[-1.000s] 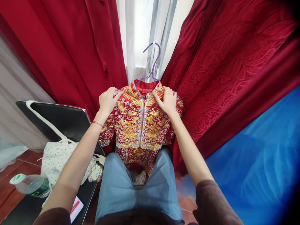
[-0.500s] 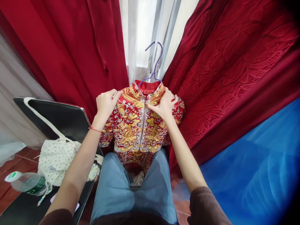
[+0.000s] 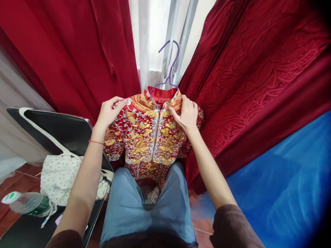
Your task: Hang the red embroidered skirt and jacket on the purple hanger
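Observation:
A red jacket (image 3: 142, 132) with dense gold and silver embroidery hangs on a purple hanger (image 3: 170, 70), its front facing me above my knees. At the jacket's left shoulder, my left hand (image 3: 110, 112) is closed, thumb on the front and fingertips hidden behind the cloth. My right hand (image 3: 188, 113) grips the other shoulder near the collar, with the thumb lying across the embroidered front. The hanger's hook rises above the stand collar. Below the jacket's hem more embroidered red cloth (image 3: 147, 170) shows between my legs.
To my left, a black chair (image 3: 59, 132) carries a white dotted bag (image 3: 58, 175) and a plastic bottle (image 3: 28, 203). Red curtains or garments (image 3: 85, 51) hang on both sides of pale metal poles (image 3: 169, 31). Blue fabric (image 3: 279, 182) spreads at the right.
Both hands have shifted slightly outward along the shoulders. The right thumb has moved away from the front opening, and the jacket looks spread a little wider.

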Demonstrator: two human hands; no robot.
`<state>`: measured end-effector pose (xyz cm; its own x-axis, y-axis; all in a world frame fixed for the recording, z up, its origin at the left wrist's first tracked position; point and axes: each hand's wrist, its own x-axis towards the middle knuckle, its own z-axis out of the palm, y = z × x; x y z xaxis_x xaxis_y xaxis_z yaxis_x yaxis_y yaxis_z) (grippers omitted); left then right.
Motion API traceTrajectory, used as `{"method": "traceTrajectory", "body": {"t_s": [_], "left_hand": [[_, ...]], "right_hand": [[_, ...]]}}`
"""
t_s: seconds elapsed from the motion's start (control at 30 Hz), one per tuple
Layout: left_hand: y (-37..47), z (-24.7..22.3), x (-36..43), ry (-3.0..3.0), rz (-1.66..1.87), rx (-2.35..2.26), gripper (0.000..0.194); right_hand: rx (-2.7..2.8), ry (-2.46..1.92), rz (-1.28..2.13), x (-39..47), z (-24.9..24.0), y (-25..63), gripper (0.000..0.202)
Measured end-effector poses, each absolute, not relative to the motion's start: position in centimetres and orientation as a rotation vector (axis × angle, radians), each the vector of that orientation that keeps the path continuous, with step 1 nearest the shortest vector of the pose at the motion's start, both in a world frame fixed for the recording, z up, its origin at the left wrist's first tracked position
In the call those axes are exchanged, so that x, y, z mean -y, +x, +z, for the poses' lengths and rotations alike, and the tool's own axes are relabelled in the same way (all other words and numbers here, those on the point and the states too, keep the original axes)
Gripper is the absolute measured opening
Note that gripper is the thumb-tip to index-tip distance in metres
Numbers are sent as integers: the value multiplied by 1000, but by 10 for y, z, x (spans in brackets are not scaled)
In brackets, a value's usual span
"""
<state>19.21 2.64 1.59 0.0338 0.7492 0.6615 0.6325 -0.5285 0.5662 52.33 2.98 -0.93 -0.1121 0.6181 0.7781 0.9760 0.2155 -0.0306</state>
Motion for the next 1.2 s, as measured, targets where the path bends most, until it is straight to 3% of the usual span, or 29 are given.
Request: {"method": "traceTrajectory", "body": {"t_s": [0.2, 0.4, 0.67, 1.07, 1.2], "left_hand": [[181, 5, -32, 2183, 1591, -1468, 35], [197, 17, -30, 2174, 1872, -1713, 32], [193, 16, -34, 2207, 1524, -1777, 45], [208, -6, -29, 2108, 1606, -1888, 41], [240, 9, -1, 2188, 1772, -1886, 41]], "right_hand": [[1836, -1499, -859, -33, -6, 544, 88], [1780, -1574, -811, -41, 19, 546, 67], [1797, -1565, -633, -46, 21, 536, 55], [1716, -1545, -626, -39, 14, 537, 57], [1695, -1520, -603, -42, 12, 534, 59]]}}
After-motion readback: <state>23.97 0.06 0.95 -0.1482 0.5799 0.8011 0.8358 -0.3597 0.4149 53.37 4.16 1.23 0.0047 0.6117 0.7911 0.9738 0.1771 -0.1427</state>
